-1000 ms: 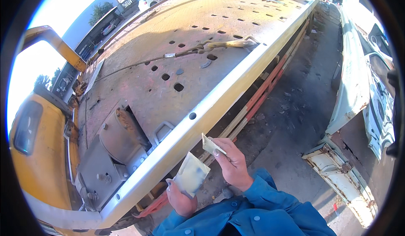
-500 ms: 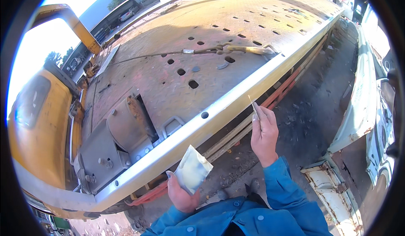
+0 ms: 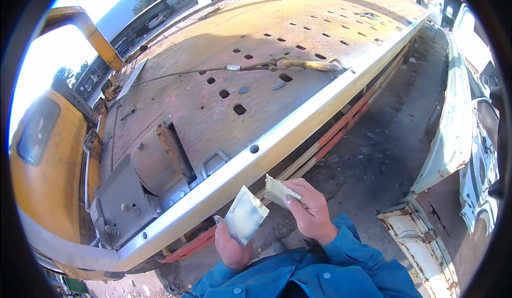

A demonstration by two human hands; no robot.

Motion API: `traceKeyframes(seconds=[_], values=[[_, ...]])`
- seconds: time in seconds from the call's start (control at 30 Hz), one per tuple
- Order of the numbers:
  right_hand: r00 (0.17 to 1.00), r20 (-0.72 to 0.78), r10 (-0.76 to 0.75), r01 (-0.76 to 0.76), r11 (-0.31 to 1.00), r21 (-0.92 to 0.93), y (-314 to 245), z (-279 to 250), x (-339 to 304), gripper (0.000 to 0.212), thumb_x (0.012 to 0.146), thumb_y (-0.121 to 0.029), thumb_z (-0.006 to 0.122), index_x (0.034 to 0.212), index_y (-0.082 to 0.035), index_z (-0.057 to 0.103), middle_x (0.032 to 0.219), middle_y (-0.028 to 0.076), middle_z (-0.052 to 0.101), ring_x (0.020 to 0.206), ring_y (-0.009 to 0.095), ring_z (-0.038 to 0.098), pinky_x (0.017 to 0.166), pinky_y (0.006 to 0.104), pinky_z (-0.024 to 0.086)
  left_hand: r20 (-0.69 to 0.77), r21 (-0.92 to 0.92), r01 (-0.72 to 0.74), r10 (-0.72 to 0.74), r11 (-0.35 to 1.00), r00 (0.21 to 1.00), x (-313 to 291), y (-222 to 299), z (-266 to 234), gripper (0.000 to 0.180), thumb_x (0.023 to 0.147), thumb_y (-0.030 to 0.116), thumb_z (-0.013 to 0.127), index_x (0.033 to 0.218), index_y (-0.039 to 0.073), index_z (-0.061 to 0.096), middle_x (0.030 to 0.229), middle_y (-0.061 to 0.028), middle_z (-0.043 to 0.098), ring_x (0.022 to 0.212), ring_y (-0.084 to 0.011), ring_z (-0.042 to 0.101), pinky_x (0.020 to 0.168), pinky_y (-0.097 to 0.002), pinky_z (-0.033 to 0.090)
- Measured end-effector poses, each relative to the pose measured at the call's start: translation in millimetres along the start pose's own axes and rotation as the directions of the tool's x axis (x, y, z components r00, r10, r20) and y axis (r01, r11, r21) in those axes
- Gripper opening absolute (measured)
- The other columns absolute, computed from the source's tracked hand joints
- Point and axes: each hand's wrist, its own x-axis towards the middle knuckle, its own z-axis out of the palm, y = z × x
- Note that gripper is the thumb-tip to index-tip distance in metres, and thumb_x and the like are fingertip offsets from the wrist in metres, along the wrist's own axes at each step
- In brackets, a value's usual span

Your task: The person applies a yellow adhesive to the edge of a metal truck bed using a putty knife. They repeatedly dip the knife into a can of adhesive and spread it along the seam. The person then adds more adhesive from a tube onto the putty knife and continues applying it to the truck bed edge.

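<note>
In my left hand (image 3: 231,248) is a rectangular putty board (image 3: 245,215) with pale cream putty on its face. The fingers are closed around its lower end, partly hidden under it. My right hand (image 3: 310,211) pinches a small flat putty spreader (image 3: 278,190), its broad face coated in the same cream colour. The spreader is close to the board's upper right corner, with a small gap between them. Both hands are just in front of the long pale side rail (image 3: 314,109) of a truck bed, and neither touches it.
A yellow cab (image 3: 50,164) stands left of the patterned steel bed (image 3: 186,103). On the bed lie a winch housing (image 3: 154,159) and a cable with a yellow strap hook (image 3: 306,63). Rusty white body panels (image 3: 453,133) stand at right, above a broken panel (image 3: 421,244).
My right hand has come down and left from beside the rail to the putty board, turning the spreader from edge-on to face-on. My left hand has stayed nearly in place.
</note>
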Motion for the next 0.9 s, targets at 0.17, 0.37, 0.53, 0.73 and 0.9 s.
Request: traceKeyframes(seconds=[0.17,0.37,0.53,0.73,0.9], values=[[0.987,0.140,-0.080,0.098,0.987,-0.129,-11.6,-15.6,-12.4,0.034,0.110,-0.004,0.071,0.144,0.001,0.077,0.130,0.020,0.078,0.114,0.035,0.078,0.099,0.0409,0.063,-0.015,0.000,0.050,-0.050,0.999,0.999,8.7,-9.1,14.2,0.062,0.125,0.056,0.038,0.161,0.007,0.053,0.142,-0.0137,0.075,0.115,-0.0330,0.077,0.082,-0.0483,0.062],[0.864,-0.492,-0.104,-0.075,0.941,-0.330,80.8,-91.5,52.0,0.032,0.115,-0.007,0.065,0.144,0.001,0.076,0.130,0.017,0.077,0.116,0.029,0.077,0.102,0.0371,0.059,0.028,0.033,-0.027,0.026,0.999,0.999,0.4,-0.1,26.2,0.068,0.124,0.054,0.040,0.160,-0.002,0.052,0.146,-0.0203,0.072,0.124,-0.0389,0.076,0.096,-0.0559,0.063],[0.715,-0.688,-0.121,-0.135,0.942,-0.306,113.4,-119.4,118.4,0.035,0.118,-0.014,0.062,0.147,0.001,0.074,0.138,0.018,0.074,0.126,0.031,0.072,0.112,0.0404,0.056,0.018,0.058,0.002,-0.003,0.998,1.000,-9.9,-3.2,13.0,0.072,0.124,0.053,0.039,0.159,-0.008,0.052,0.150,-0.0226,0.070,0.130,-0.0406,0.074,0.107,-0.0555,0.060],[0.741,-0.626,-0.245,-0.116,0.870,-0.478,111.1,-75.8,122.5,0.043,0.117,-0.013,0.063,0.158,-0.001,0.068,0.145,0.021,0.065,0.134,0.037,0.063,0.116,0.0446,0.052,-0.019,0.069,-0.041,0.042,0.997,0.999,-10.9,4.2,-4.9,0.074,0.125,0.054,0.038,0.157,-0.011,0.054,0.150,-0.0241,0.070,0.132,-0.0411,0.073,0.112,-0.0547,0.059],[0.791,-0.539,-0.289,-0.049,0.849,-0.527,100.3,-33.1,97.2,0.044,0.112,-0.005,0.068,0.156,0.000,0.069,0.141,0.020,0.066,0.131,0.037,0.063,0.113,0.0449,0.053,0.044,0.049,0.001,-0.003,0.999,0.999,-6.3,3.8,-18.6,0.073,0.125,0.054,0.038,0.154,-0.011,0.056,0.146,-0.0233,0.072,0.128,-0.0399,0.076,0.106,-0.0537,0.062]])
